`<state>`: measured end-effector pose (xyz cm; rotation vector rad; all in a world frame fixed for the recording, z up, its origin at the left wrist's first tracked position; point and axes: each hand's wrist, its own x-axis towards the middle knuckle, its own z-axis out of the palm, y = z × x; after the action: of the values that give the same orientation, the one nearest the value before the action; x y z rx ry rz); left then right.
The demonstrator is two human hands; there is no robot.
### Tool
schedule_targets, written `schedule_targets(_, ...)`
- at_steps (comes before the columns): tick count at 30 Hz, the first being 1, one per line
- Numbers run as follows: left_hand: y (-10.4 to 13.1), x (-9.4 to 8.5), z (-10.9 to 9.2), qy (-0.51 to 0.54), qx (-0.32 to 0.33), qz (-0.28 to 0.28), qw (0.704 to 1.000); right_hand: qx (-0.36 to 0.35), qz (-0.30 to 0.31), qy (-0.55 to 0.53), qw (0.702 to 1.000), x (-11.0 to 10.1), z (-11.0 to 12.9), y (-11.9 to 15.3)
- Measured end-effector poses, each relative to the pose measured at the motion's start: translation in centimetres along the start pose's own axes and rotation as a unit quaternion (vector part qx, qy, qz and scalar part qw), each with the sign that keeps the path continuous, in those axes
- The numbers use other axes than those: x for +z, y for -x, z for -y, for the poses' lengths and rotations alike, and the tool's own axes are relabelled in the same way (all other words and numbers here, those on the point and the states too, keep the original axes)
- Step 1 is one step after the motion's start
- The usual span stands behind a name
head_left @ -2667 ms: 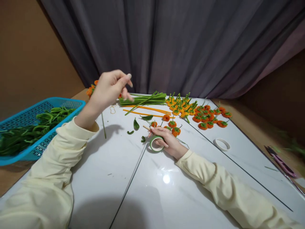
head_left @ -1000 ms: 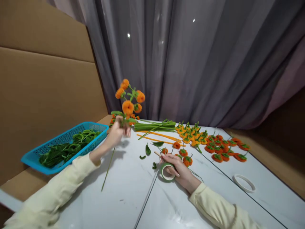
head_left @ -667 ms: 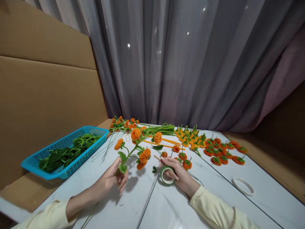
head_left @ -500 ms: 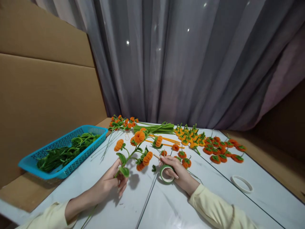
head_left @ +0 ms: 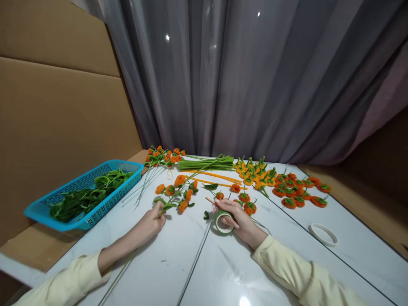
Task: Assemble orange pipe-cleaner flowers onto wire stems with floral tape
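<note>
Across a white counter [head_left: 162, 280], two forearms [head_left: 123, 247] in pale yellow sleeves [head_left: 287, 265] stretch in from the lower corners. The left hand [head_left: 151, 225], back turned upward and wrist low, closes its fingers around an orange flower spray [head_left: 171, 190], which points away, left of centre. The right hand [head_left: 237, 222] angles inward, fingers curled, a green tape roll [head_left: 217, 228] looped about them, thumb and fingertips pinching a thin stick [head_left: 209, 199].

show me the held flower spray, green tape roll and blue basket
Flower spray [head_left: 170, 190], head view: an orange bloom near its middle
Green tape roll [head_left: 221, 232], head view: lower green edge
Blue basket [head_left: 106, 203], head view: right wall
</note>
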<state>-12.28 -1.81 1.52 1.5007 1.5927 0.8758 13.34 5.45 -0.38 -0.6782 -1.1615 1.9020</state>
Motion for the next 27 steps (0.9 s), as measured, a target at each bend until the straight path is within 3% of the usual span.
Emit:
schedule_targets(2,0.1,-1.2,-1.2,-0.144,-0.022,-0.009,0.989,0.003,-0.003,0.002,1.000,0.1,0.1,0.0)
schedule_targets(5,1.1,-2.9,-3.9,-0.326,-0.069,0.004,0.943,0.004,-0.005,0.002,1.000,0.0,0.1,0.0)
schedule_targets(7,1.9,-3.2,-5.6,-0.390,-0.054,-0.034,0.919,0.004,-0.002,-0.001,1.000,-0.1,0.1,0.0)
schedule_targets(8,2.3,-3.0,-6.4,-0.385,-0.019,-0.036,0.922,0.004,-0.001,-0.001,1.000,-0.1,0.0,0.0)
schedule_targets(11,2.6,-1.5,-8.1,-0.312,0.108,0.056,0.942,0.001,-0.009,0.004,1.000,-0.1,0.2,0.2)
schedule_targets(15,0.3,2.4,-8.6,-0.244,0.153,0.174,0.942,-0.001,-0.035,0.034,0.999,0.1,0.8,0.4)
schedule_targets(17,-1.3,4.5,-8.3,-0.179,0.139,0.224,0.948,-0.001,-0.051,0.057,0.997,0.2,1.1,0.5)
schedule_targets(21,-3.2,7.9,-7.2,0.005,0.049,0.308,0.950,0.007,-0.070,0.105,0.992,-0.1,1.7,1.0)
schedule_targets(27,-2.3,9.7,-5.7,0.132,0.002,0.383,0.914,0.047,-0.039,0.116,0.991,-1.2,2.2,3.0)
